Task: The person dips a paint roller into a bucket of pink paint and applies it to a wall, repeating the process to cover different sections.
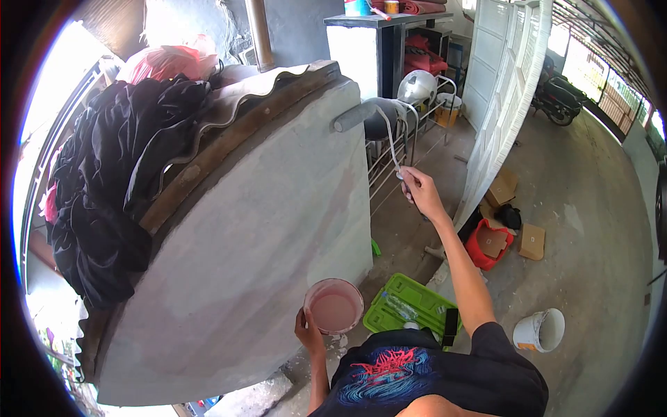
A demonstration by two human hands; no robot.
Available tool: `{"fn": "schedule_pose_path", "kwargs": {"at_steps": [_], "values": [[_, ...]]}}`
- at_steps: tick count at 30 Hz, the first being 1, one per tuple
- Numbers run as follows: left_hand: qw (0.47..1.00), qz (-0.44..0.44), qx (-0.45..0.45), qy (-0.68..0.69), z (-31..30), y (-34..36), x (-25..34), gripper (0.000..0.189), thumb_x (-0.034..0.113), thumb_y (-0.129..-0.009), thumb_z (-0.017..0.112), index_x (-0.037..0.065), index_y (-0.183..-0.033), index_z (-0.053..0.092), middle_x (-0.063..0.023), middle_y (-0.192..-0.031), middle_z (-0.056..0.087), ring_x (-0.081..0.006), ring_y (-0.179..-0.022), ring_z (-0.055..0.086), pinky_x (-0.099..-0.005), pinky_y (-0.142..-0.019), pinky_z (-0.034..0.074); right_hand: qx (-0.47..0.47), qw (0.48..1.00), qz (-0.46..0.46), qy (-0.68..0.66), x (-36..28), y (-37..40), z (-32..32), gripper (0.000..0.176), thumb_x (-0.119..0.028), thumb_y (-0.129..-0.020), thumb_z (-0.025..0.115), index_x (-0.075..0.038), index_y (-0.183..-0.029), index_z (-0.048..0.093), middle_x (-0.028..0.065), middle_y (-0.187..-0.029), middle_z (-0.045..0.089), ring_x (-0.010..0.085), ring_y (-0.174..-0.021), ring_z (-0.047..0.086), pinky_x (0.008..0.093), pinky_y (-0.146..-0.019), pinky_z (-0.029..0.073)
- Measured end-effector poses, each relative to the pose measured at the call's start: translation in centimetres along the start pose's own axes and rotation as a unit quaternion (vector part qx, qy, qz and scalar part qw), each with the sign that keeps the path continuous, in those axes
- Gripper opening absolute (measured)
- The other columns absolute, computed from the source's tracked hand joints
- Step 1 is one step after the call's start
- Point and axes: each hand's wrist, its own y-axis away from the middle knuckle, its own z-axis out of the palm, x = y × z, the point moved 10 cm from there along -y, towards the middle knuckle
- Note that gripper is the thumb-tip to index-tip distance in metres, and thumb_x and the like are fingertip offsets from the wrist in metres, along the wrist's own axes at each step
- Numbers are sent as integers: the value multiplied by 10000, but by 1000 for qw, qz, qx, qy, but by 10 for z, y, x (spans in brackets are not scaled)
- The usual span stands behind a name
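My right hand (419,189) is closed round the handle of a paint roller (356,117), arm stretched out. The grey roller sleeve lies against the upper right part of a pale, patchily painted wall (257,236). Lower down, my left hand (309,331) grips the side of a round bucket (333,306) with pinkish paint in it. The bucket is held in front of the wall's lower right edge. Most of the left fingers are hidden behind the bucket.
Black cloth (125,160) drapes over the wall's top beside corrugated sheeting. Below stands a green crate lid (396,306) holding a plastic bottle. A white bucket (538,331), red bag (488,244) and cardboard box (533,242) are on the floor. A white folding door (504,118) stands right of the wall.
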Motion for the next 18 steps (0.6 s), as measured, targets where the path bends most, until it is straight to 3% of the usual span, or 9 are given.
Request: {"fn": "schedule_pose_path", "kwargs": {"at_steps": [6, 8, 12, 14, 18], "values": [[1000, -1, 4, -4, -6, 5, -8, 409, 294, -997, 617, -64, -1191, 655, -148, -1100, 711, -216, -1010, 658, -347, -907, 485, -31, 998, 31, 48, 84, 34, 9, 352, -349, -1037, 560, -15, -1040, 670, -25, -633, 499, 57, -546, 444, 247, -497, 351], [999, -45, 3, -19, -10, 3, -30, 429, 300, -993, 626, -72, -1206, 648, -156, -1124, 708, -229, -1038, 663, -349, -927, 485, -49, 994, 87, 47, 138, 59, 7, 386, -385, -1022, 580, -16, -1062, 686, -27, -626, 505, 51, -557, 448, 256, -502, 350], [999, -41, 4, -16, -13, 4, -26, 457, 304, -989, 634, -84, -1231, 633, -175, -1145, 702, -240, -1076, 662, -352, -951, 481, -51, 984, 155, 77, 208, 101, -3, 419, -404, -1007, 601, -18, -1127, 710, -28, -630, 513, 49, -567, 450, 269, -513, 364], [999, -1, -6, -38, -9, 5, 2, 472, 308, -988, 636, -94, -1235, 625, -191, -1155, 698, -242, -1090, 659, -353, -966, 477, -54, 979, 173, 89, 215, 103, -7, 423, -405, -1004, 606, -22, -1148, 714, -29, -631, 514, 50, -568, 450, 274, -515, 370], [999, 13, 23, -44, -14, 1, -6, 463, 310, -991, 629, -88, -1228, 629, -183, -1130, 704, -235, -1063, 662, -355, -951, 481, -46, 983, 157, 83, 173, 88, -4, 414, -387, -1013, 598, -4, -1118, 715, -29, -631, 509, 43, -572, 449, 252, -513, 369]]}}
